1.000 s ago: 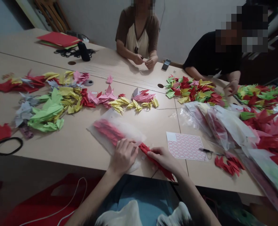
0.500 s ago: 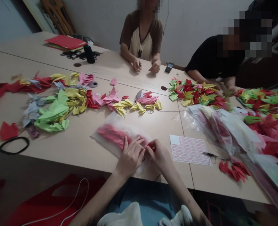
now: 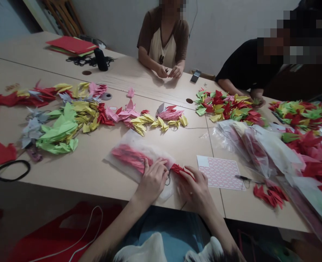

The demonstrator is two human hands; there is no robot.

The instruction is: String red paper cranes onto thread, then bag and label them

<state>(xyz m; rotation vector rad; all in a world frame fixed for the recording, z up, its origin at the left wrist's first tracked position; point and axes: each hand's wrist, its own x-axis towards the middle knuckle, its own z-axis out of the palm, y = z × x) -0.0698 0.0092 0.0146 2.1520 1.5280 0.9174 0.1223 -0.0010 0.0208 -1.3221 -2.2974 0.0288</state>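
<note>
A frosted plastic bag (image 3: 128, 137) lies at a slant on the table, with pinkish-red folded paper cranes (image 3: 132, 156) showing through it. My left hand (image 3: 152, 178) rests on the bag near its open end, fingers pressed together over the edge. From that opening sticks out a bunch of red paper cranes (image 3: 176, 168). My right hand (image 3: 197, 185) has its fingers closed around the outer end of this bunch. A dark thread loop (image 3: 168, 179) hangs between the two hands.
Strings of coloured paper cranes (image 3: 59, 127) spread across the left and middle. A label sheet (image 3: 221, 173) and pen (image 3: 242, 178) lie to the right, beside filled plastic bags (image 3: 275, 145). A black ring (image 3: 11, 171) sits near the left edge. Two people work opposite.
My right hand has moved right and slightly down, and more of the red cranes now shows outside the bag. My left hand stays on the bag.
</note>
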